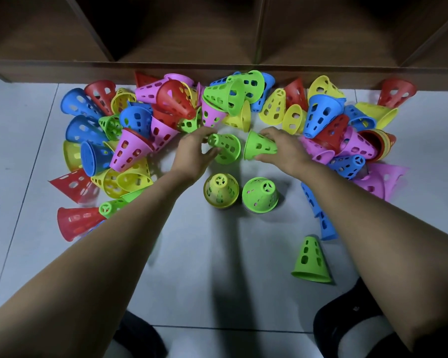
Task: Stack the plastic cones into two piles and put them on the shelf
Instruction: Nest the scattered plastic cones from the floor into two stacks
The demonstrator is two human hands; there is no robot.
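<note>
Several perforated plastic cones in red, blue, yellow, pink and green lie scattered on the tiled floor in front of a dark wooden shelf [217, 27]. My left hand [192, 153] grips a green cone [226, 148] lying on its side. My right hand [282, 148] grips another green cone [258, 146], also tipped over. Closer to me stand two short upright piles: one topped with a yellow cone [220, 188], the other topped with a green cone [260, 195].
A lone green cone [312, 259] stands upright at the lower right, with blue cones [318, 213] lying beside my right forearm. Red cones [75, 223] lie at the left. My knees in dark clothing are at the bottom edge.
</note>
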